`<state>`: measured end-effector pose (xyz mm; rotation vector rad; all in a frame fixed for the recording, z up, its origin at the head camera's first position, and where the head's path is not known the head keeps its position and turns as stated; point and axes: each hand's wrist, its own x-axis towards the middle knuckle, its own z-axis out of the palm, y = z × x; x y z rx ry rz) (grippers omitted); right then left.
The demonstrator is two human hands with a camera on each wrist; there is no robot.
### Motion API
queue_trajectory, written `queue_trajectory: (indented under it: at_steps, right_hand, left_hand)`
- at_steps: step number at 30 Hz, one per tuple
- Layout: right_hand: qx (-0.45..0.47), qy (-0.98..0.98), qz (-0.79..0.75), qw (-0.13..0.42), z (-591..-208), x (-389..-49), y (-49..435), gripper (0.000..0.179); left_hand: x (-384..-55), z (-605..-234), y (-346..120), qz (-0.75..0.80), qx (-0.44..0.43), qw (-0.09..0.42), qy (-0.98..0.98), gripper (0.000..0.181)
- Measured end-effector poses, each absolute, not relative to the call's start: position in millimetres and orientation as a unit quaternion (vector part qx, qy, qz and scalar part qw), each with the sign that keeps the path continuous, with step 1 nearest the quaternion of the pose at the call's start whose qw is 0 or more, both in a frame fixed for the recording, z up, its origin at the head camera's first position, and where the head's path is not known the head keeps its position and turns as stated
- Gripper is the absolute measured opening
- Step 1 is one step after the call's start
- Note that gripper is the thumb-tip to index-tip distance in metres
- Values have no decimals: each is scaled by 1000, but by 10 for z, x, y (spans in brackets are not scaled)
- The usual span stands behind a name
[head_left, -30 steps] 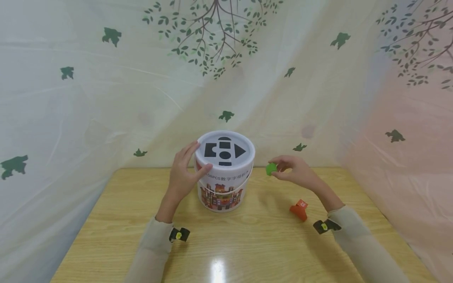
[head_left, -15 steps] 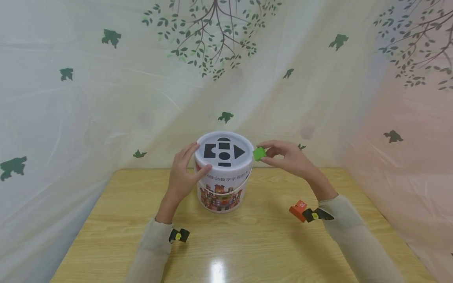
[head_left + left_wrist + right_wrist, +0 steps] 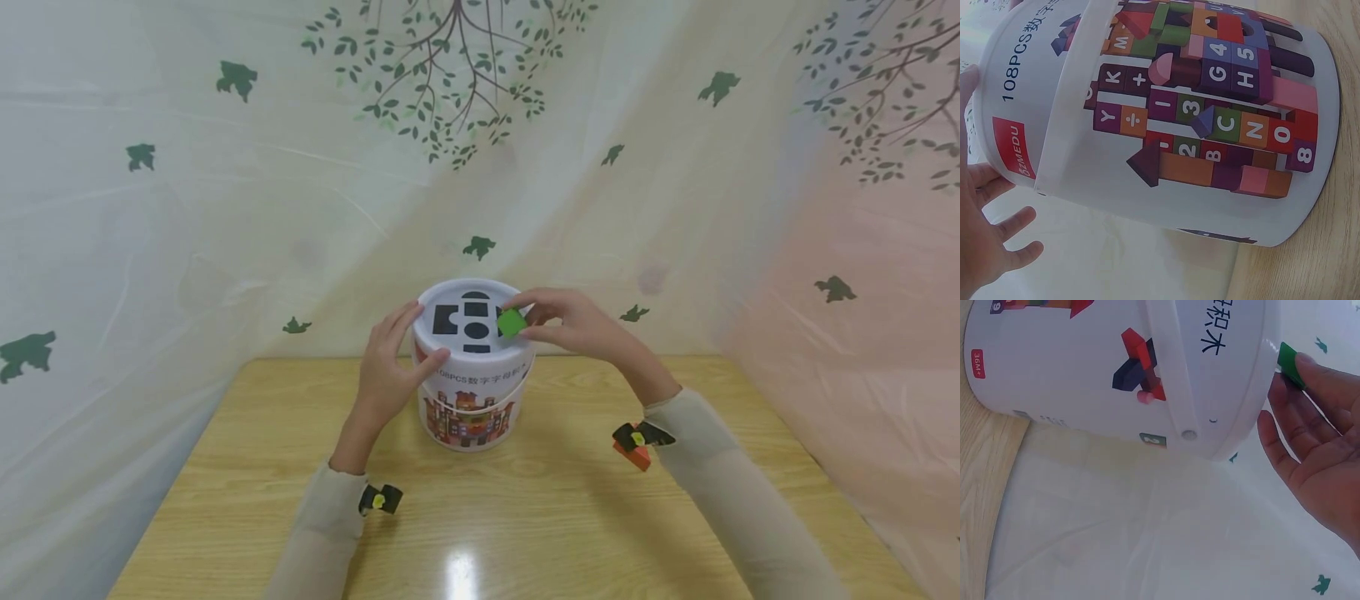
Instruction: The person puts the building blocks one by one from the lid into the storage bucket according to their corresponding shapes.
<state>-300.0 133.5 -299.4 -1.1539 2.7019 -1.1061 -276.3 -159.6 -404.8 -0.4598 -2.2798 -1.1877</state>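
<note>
A white bucket (image 3: 468, 433) printed with pictures of toy blocks stands upright on the table, and its lid (image 3: 453, 343) has several cut-out shapes. My left hand (image 3: 387, 367) rests on the left side of the lid with its thumb and fingers spread along the rim; the left wrist view shows those fingers (image 3: 1016, 256) straight and apart. Between the thumb and fingers of my right hand (image 3: 573, 321) is a small green block (image 3: 512, 322), pinched over the lid's right side, where it covers much of the triangular hole. In the right wrist view the block (image 3: 1290, 364) appears at the lid's edge.
An orange-red block (image 3: 632, 456) lies on the wooden table (image 3: 525, 517) at the right, partly hidden by the black band (image 3: 642, 436) on my right wrist. A pale curtain (image 3: 360, 208) with printed leaves hangs behind and at both sides.
My right hand has carried the green block leftward and up, from beside the bucket to over its lid, turning it on the way. The left hand and bucket have stayed put.
</note>
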Motion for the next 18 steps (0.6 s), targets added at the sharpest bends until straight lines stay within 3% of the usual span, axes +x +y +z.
queue_trajectory:
  at_steps: [18]
  right_hand:
    - [-430,851,-292,67,-2844,-3024,955,40]
  left_hand:
    - [-2778,-4064,-1604,-430,-172,260,-847,76]
